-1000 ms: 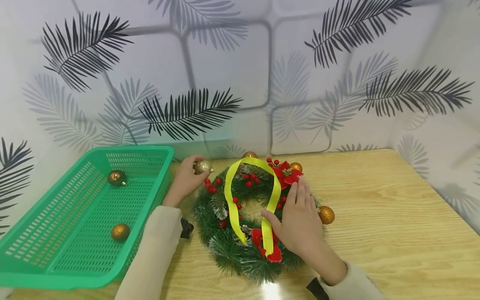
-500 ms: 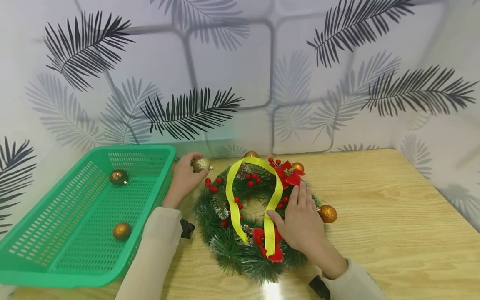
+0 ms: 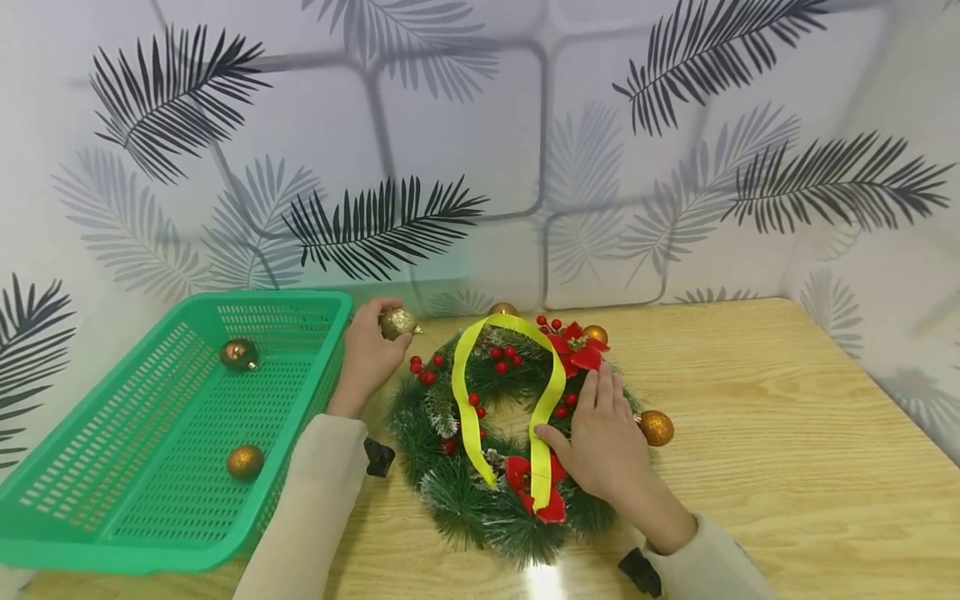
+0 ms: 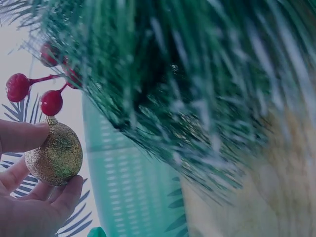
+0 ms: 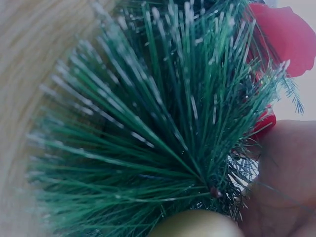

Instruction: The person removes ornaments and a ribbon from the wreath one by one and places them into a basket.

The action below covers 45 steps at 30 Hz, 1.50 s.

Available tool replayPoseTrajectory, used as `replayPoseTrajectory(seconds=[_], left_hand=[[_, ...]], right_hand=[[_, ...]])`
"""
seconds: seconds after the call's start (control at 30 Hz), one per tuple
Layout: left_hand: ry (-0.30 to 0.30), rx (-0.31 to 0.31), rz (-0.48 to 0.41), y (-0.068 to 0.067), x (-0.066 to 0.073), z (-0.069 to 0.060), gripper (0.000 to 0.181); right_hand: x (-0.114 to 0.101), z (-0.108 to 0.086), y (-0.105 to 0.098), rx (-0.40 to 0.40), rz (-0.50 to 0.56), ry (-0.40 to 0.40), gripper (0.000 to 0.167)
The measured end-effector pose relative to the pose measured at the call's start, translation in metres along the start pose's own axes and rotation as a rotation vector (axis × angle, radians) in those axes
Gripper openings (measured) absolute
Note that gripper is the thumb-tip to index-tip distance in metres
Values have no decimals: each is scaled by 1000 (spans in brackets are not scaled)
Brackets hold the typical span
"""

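A green basket (image 3: 150, 560) sits at nine o'clock of the wreath (image 3: 517, 533), on whose three-o'clock side the right hand (image 3: 611, 450) rests, fingers straight and together, thumb apart. Between ten and eleven, the left hand (image 3: 371, 354) pinches a gold bauble (image 3: 398, 322); only the left wrist view shows fingertips (image 4: 74, 188) beneath it.

The left wrist view blurs and crops the wreath (image 4: 163, 84); the head view clips the basket (image 3: 180, 425).
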<state>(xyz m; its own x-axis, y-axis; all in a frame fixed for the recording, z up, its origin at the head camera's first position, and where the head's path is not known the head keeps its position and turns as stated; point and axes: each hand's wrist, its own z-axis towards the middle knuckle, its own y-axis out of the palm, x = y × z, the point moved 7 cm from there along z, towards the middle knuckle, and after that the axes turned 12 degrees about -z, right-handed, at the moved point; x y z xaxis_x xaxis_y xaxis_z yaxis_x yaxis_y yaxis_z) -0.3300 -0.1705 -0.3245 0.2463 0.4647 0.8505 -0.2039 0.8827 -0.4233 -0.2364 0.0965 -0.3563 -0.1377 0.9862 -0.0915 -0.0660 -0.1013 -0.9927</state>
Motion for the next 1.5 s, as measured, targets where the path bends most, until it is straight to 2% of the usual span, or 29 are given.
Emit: replayPoseTrajectory(seconds=[0.4,0.67,0.87,1.07,1.5], left_hand=[[74,19,-12,-4,19,-1,44],[54,-8,-25,-5,23,-4,45],[45,-39,-42,-15,28,-6,46],[58,-36,-34,-25,33,-8,48],[38,-74,-71,-36,43,-20,48]], right_hand=[[0,1,0,-23,5,9,94],[1,1,3,-34,0,13,93],[-1,-1,3,-32,-4,2,93],[-2,-1,1,-16,-20,-10,91],[-1,0,0,-19,-10,0,91]])
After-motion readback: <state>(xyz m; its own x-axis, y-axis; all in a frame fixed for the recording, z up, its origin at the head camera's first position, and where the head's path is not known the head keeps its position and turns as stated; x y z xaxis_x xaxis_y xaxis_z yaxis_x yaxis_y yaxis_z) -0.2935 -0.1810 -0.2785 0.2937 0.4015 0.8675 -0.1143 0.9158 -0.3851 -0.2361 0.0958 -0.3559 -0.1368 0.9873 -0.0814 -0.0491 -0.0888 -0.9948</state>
